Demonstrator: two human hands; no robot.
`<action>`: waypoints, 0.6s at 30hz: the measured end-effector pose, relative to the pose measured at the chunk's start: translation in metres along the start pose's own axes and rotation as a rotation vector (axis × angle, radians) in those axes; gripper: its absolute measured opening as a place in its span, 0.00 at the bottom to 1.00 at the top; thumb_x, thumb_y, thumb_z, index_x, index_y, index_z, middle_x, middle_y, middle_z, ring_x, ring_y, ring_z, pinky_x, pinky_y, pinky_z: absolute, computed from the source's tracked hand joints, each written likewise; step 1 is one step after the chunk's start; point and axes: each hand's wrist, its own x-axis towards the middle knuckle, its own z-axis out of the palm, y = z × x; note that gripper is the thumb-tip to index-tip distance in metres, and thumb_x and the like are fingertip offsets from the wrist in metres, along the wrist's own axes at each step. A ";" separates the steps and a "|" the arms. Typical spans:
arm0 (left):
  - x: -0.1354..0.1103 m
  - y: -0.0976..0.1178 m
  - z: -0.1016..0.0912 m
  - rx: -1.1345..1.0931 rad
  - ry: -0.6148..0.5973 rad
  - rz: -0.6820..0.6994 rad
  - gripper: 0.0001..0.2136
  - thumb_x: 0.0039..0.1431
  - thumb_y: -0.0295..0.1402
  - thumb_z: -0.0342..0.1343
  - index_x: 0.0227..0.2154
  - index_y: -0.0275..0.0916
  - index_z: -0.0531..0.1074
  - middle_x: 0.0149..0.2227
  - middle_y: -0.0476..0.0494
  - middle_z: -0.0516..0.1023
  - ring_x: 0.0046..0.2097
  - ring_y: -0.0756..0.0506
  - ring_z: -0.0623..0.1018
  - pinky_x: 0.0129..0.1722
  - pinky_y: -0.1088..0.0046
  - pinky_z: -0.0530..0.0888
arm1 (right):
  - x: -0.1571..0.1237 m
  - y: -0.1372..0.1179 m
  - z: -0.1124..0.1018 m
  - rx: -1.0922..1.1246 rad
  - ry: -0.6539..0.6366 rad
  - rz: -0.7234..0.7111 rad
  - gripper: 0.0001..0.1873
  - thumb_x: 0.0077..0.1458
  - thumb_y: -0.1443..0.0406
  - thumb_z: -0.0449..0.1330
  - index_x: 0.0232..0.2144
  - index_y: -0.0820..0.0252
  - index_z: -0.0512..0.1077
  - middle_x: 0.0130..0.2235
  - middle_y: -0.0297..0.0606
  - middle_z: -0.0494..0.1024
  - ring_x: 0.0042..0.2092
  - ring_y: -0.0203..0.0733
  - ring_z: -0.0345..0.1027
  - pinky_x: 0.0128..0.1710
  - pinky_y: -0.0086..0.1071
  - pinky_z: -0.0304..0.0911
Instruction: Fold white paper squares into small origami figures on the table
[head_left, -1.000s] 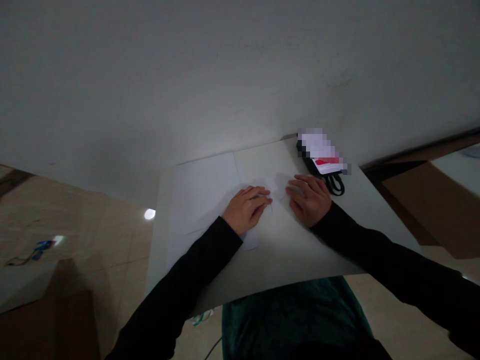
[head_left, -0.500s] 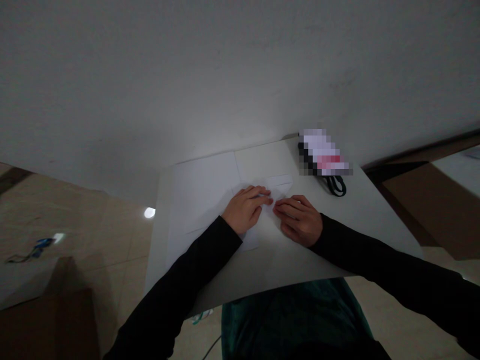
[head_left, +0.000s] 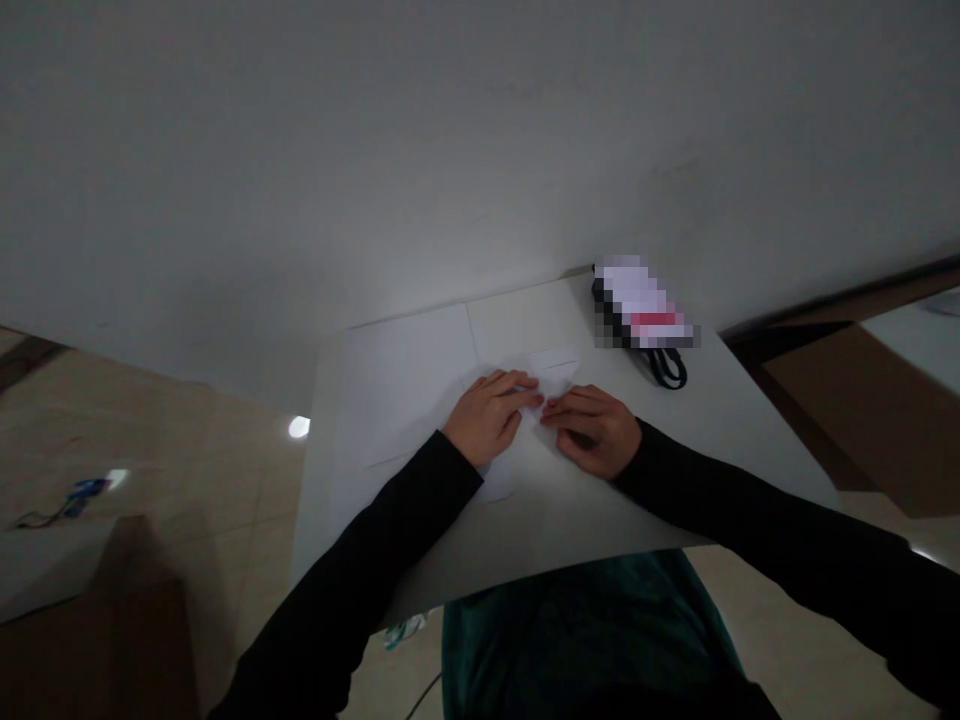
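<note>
A small piece of folded white paper (head_left: 556, 366) lies on the white table, with a straight edge or crease across its upper part. My left hand (head_left: 489, 412) rests palm down at its left, fingers stretched out and tips on the paper. My right hand (head_left: 596, 432) is curled at its lower right, its fingertips brought together at the paper's edge, close to the left fingertips. Part of the paper is hidden under both hands. Larger white sheets (head_left: 401, 375) lie flat under and left of my left hand.
A pixelated white and red object with dark sides (head_left: 645, 305) sits at the table's back right, a black cord loop (head_left: 667, 368) beside it. Behind the table (head_left: 600, 525) rises a grey wall (head_left: 450, 150). Cardboard boxes (head_left: 862, 410) stand at the right, another brown box (head_left: 97, 650) lower left.
My right hand has shifted slightly left and up, and a gap now shows between its thumb and fingers. My left hand has stayed almost still. The view has moved very slightly.
</note>
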 end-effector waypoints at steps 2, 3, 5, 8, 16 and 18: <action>0.000 0.001 0.001 -0.005 0.002 0.003 0.18 0.55 0.21 0.45 0.45 0.40 0.72 0.53 0.41 0.71 0.55 0.42 0.70 0.53 0.56 0.68 | 0.000 0.012 -0.002 -0.030 0.027 0.050 0.10 0.47 0.72 0.56 0.32 0.62 0.76 0.35 0.42 0.79 0.38 0.44 0.71 0.36 0.38 0.67; 0.000 0.002 0.001 -0.008 0.005 0.004 0.18 0.54 0.21 0.46 0.46 0.40 0.72 0.53 0.41 0.72 0.55 0.42 0.70 0.53 0.56 0.68 | 0.000 0.018 -0.004 -0.058 0.033 0.067 0.09 0.48 0.72 0.57 0.32 0.62 0.76 0.35 0.42 0.79 0.38 0.44 0.71 0.36 0.39 0.66; -0.002 0.001 0.000 -0.015 0.006 0.011 0.18 0.52 0.23 0.49 0.47 0.39 0.71 0.54 0.39 0.71 0.56 0.41 0.70 0.53 0.55 0.67 | 0.001 0.029 -0.006 -0.120 0.029 0.093 0.09 0.47 0.71 0.58 0.32 0.62 0.76 0.35 0.42 0.79 0.38 0.45 0.71 0.36 0.39 0.66; -0.007 -0.007 -0.008 -0.033 -0.058 0.083 0.25 0.46 0.23 0.52 0.51 0.37 0.68 0.58 0.37 0.68 0.58 0.40 0.68 0.56 0.55 0.66 | 0.003 0.037 -0.009 -0.178 0.007 0.100 0.08 0.46 0.71 0.59 0.31 0.62 0.76 0.34 0.41 0.79 0.37 0.45 0.71 0.36 0.39 0.64; -0.020 -0.040 -0.043 0.120 -0.069 0.117 0.31 0.46 0.12 0.42 0.49 0.44 0.70 0.57 0.49 0.70 0.63 0.47 0.63 0.61 0.56 0.58 | 0.004 0.037 -0.008 -0.164 -0.014 0.046 0.09 0.47 0.72 0.57 0.32 0.62 0.74 0.35 0.43 0.77 0.42 0.46 0.69 0.40 0.41 0.65; -0.019 -0.039 -0.044 0.086 -0.076 0.129 0.25 0.51 0.15 0.45 0.47 0.45 0.72 0.56 0.49 0.71 0.62 0.47 0.65 0.61 0.56 0.58 | 0.004 0.036 -0.007 -0.159 -0.020 -0.006 0.11 0.47 0.73 0.56 0.34 0.64 0.73 0.37 0.45 0.76 0.44 0.47 0.69 0.43 0.42 0.66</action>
